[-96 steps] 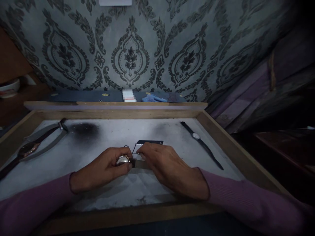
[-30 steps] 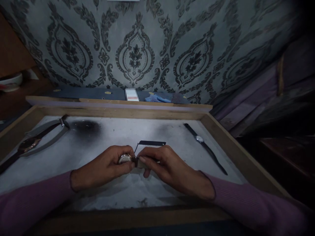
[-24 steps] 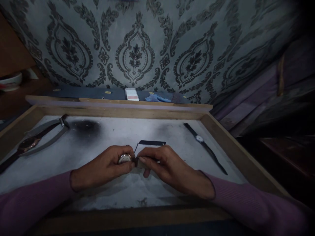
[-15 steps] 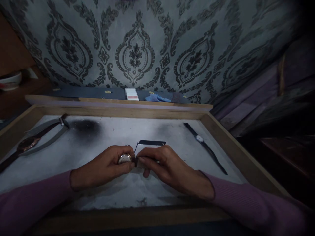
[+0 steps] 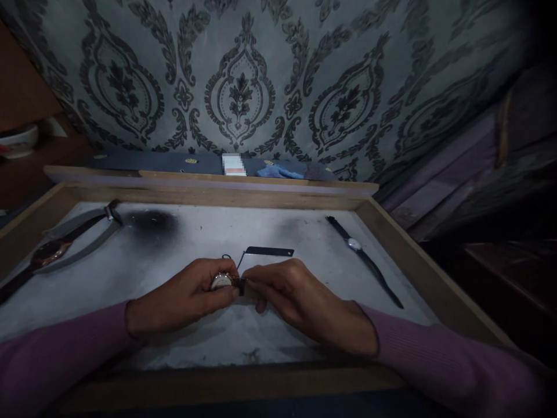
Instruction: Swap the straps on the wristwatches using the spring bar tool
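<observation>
My left hand (image 5: 187, 299) is closed around a small round wristwatch (image 5: 223, 281), its pale face and metal rim showing between thumb and forefinger. A short dark brown watch strap (image 5: 239, 285) sticks out beside the left thumb tip. The fingertips of my right hand (image 5: 289, 290) are pinched together at that strap's end; any smaller part between them is hidden. Just beyond the hands lies a flat dark strip (image 5: 270, 251) with a small hole at one end. A thin dark cord (image 5: 241, 260) runs down from its left end towards my fingers.
A shallow wooden tray (image 5: 217, 197) with a white, smudged bottom surrounds the work. Inside at left is a brown-strapped watch (image 5: 50, 252); at right lies a black-strapped watch (image 5: 354, 244). Behind the rim are a blue cloth (image 5: 278, 170) and a white packet (image 5: 234, 165). A bowl (image 5: 18, 141) stands far left.
My right fingertips have shifted very slightly at the strap end, and the watch is turned a little. The view has moved slightly; the other things lie as before.
</observation>
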Available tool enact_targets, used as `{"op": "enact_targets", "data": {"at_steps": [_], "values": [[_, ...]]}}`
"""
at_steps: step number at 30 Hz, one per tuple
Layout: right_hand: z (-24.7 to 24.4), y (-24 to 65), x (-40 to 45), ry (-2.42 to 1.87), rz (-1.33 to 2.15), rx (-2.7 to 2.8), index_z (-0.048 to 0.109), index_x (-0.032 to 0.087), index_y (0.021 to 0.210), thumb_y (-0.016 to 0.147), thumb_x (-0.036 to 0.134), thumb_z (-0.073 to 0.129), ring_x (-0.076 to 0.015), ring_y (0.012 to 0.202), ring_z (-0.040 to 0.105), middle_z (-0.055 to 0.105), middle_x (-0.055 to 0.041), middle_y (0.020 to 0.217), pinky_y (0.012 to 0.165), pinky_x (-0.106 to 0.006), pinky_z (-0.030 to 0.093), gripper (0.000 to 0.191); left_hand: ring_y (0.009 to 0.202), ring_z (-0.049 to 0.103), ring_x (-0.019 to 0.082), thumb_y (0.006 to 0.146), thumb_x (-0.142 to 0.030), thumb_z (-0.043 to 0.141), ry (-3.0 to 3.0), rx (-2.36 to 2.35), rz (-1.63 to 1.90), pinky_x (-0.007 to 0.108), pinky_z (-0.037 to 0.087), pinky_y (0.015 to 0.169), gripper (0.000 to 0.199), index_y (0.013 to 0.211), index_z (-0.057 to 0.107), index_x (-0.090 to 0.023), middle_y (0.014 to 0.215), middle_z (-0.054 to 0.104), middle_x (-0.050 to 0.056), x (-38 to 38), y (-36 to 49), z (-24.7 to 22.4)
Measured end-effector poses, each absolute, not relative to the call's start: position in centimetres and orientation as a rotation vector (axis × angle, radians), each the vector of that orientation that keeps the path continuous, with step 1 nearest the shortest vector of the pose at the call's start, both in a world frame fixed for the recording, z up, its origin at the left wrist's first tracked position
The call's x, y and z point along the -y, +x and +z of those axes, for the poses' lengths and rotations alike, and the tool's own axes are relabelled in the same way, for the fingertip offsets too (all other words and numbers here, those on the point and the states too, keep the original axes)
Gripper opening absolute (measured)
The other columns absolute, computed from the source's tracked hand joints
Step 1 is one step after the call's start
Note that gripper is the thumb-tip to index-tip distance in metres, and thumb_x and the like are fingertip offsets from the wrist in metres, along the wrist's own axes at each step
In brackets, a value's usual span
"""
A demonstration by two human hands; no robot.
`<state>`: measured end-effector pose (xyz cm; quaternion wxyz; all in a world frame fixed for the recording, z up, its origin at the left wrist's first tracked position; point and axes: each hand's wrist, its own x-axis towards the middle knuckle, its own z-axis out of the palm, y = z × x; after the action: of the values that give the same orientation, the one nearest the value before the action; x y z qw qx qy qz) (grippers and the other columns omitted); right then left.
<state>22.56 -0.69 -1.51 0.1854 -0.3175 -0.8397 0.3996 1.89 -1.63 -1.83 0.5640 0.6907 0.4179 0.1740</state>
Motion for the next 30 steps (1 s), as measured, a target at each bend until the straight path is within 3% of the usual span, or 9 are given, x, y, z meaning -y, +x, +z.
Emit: {"op": "enact_targets", "data": {"at_steps": [8,19,30], "values": [[-2.11,22.82,0.82,-0.853,1.031,2.418,0.060,0.014,0.077,0.093,0.012,0.041,-0.0106,0.056,0.055,0.058,-0.0007,0.064,0.053,-0.022,0.042,0.025,0.051,0.030,0.010,0.090,-0.035,0.050,1.578,-0.976,0.403,0.023,0.022,0.047,0.018,0.089,0.054,-0.018,0.059,0.035,-0.009,1.77,1.70,-1.96],[-2.07,22.81,0.74,-0.804,0.968,2.443,0.057,0.015,0.074,0.093,0.011,0.041,-0.0094,0.054,0.050,0.056,0.0000,0.063,0.052,-0.022,0.038,0.025,0.057,0.035,0.010,0.090,-0.031,0.051,1.579,-0.941,0.450,0.022,0.027,0.051,0.016,0.091,0.056,-0.017,0.067,0.042,-0.006,1.57,1.74,-2.02],[-2.35,22.76,0.65,-0.790,0.892,2.496,0.055,0.015,0.072,0.092,0.012,0.038,-0.0093,0.051,0.043,0.052,0.0007,0.061,0.050,-0.024,0.034,0.026,0.054,0.031,0.009,0.090,-0.031,0.051,1.575,-0.964,0.423,0.023,0.024,0.049,0.015,0.089,0.055,-0.017,0.062,0.036,-0.007,1.76,1.82,-2.03]]}}
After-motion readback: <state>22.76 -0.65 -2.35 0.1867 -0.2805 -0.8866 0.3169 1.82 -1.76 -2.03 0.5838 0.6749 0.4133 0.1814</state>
